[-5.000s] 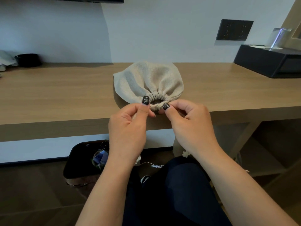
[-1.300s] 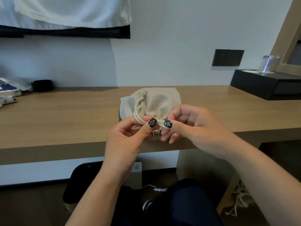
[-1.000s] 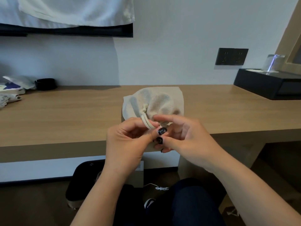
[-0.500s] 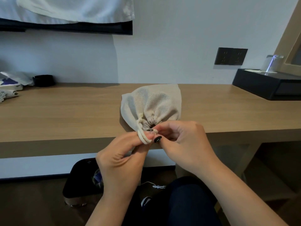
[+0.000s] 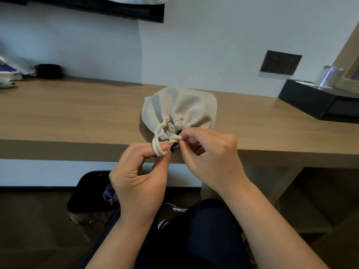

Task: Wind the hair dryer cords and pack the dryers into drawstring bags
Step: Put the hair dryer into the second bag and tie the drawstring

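The bag (image 5: 179,111) lies on the desk (image 5: 68,113) by its front edge, mouth puckered toward the person; a moment ago the cord (image 5: 158,147) was slack between the fingers, now it loops round the left hand (image 5: 140,177), which pinches it; the right hand (image 5: 210,158) pinches the knot at the mouth; the closing looks nearly tied off.

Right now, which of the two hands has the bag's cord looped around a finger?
The left hand: the drawstring loops around its fingertip. The right hand only pinches the cord at the gathered mouth of the drawstring bag.
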